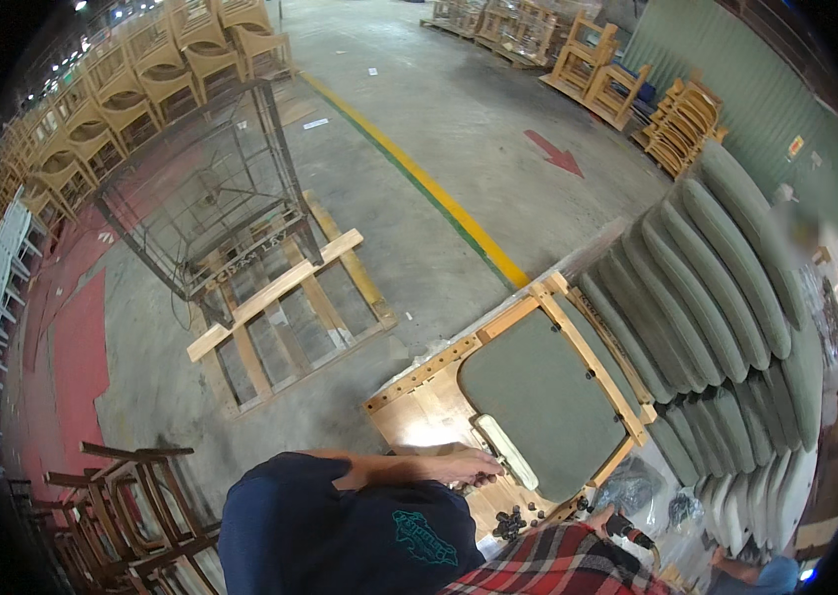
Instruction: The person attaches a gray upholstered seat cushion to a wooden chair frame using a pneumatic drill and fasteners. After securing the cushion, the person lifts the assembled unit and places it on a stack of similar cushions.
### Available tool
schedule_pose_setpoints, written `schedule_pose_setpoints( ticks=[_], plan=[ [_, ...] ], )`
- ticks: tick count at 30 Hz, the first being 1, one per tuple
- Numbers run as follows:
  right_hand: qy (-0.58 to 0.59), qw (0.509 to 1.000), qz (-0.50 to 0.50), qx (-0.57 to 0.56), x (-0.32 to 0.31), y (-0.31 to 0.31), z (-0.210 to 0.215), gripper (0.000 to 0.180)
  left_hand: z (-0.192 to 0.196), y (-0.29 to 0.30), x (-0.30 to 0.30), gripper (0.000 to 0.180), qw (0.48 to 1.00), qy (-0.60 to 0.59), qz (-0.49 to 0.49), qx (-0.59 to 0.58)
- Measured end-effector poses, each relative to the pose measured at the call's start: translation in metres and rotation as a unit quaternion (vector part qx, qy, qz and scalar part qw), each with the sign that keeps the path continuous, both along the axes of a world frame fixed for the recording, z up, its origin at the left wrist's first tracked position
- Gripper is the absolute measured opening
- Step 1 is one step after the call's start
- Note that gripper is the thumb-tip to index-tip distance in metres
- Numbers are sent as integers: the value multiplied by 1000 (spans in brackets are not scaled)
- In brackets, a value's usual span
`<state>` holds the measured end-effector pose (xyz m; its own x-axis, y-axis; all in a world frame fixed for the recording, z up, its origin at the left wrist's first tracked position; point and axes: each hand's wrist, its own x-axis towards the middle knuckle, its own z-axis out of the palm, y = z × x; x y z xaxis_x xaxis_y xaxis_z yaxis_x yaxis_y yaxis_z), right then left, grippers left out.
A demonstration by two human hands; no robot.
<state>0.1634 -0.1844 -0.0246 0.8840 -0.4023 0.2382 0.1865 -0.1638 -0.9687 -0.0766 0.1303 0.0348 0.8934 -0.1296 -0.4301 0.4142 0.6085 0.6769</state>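
Observation:
My left hand (474,464) reaches over a wooden workbench, its fingers bent down among small round brown pieces (479,481). Whatever lies between the fingertips is hidden. Close beside them is a long cream-coloured bar (505,452), lying along the edge of a grey-green upholstered panel (538,397). More small black knobs (510,523) are scattered on the bench. At the lower right, my right hand (598,519) shows only in part, apparently closed round a black and orange power drill (631,533); red plaid cloth (563,565) covers much of that area.
Wooden rails (593,362) frame the bench. Curved grey-green padded panels (677,288) stand stacked at the right. A person's blue sleeve (778,575) shows at the lower right. A metal frame on a pallet (275,337) stands left, and dark chair frames (131,506) at lower left.

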Motion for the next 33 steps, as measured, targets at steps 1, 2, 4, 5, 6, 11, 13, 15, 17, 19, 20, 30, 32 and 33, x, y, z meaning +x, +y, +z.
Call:
schedule_pose_setpoints(
  ticks=[1, 2, 4, 5, 6, 11, 13, 15, 17, 19, 20, 30, 32, 33],
  plan=[
    [-59, 998, 8, 22, 16, -35, -33, 36, 3, -4, 5, 24, 1000, -1, -7, -5],
    [-36, 999, 7, 32, 14, -9, -30, 36, -1, -1, 0, 24, 1000, 18, 15, -1],
    [-1, 999, -21, 38, -4, 28, 4, 37, -8, 0, -5, 24, 999, 28, 27, 4],
    [11, 999, -18, 38, -3, 28, 2, 37, -13, 1, -6, 24, 999, 24, 26, 9],
    [20, 999, -20, 35, -5, 27, 5, 38, -17, 0, -5, 24, 1000, 17, 19, 13],
    [97, 994, -48, 19, -17, 32, 17, 40, -31, -1, -5, 23, 999, 13, 27, 11],
    [111, 991, -68, 6, -16, 14, 10, 37, -20, -2, 0, 25, 1000, 21, 22, 6],
    [126, 988, -49, 73, -17, 42, 18, 37, -20, 6, -7, 30, 996, -23, 25, 85],
    [69, 996, -59, -2, -14, 22, 7, 37, 8, 10, -1, 28, 998, 59, 9, 21],
    [6, 1000, 2, 16, -14, 27, 11, 36, -12, 5, -2, 24, 1000, 6, 29, 5],
    [12, 999, 17, 31, -14, 35, 17, 33, -27, 4, 1, 26, 997, 44, 45, -50],
    [46, 997, -22, 52, -12, 25, 6, 34, -43, 7, 8, 22, 994, 66, 24, -82],
    [42, 996, -23, 69, -14, 25, 5, 35, -43, 8, 8, 23, 995, 62, 20, -77],
    [40, 996, -20, 78, -14, 29, 7, 35, -42, 9, 7, 23, 995, 61, 22, -74]
  ],
)
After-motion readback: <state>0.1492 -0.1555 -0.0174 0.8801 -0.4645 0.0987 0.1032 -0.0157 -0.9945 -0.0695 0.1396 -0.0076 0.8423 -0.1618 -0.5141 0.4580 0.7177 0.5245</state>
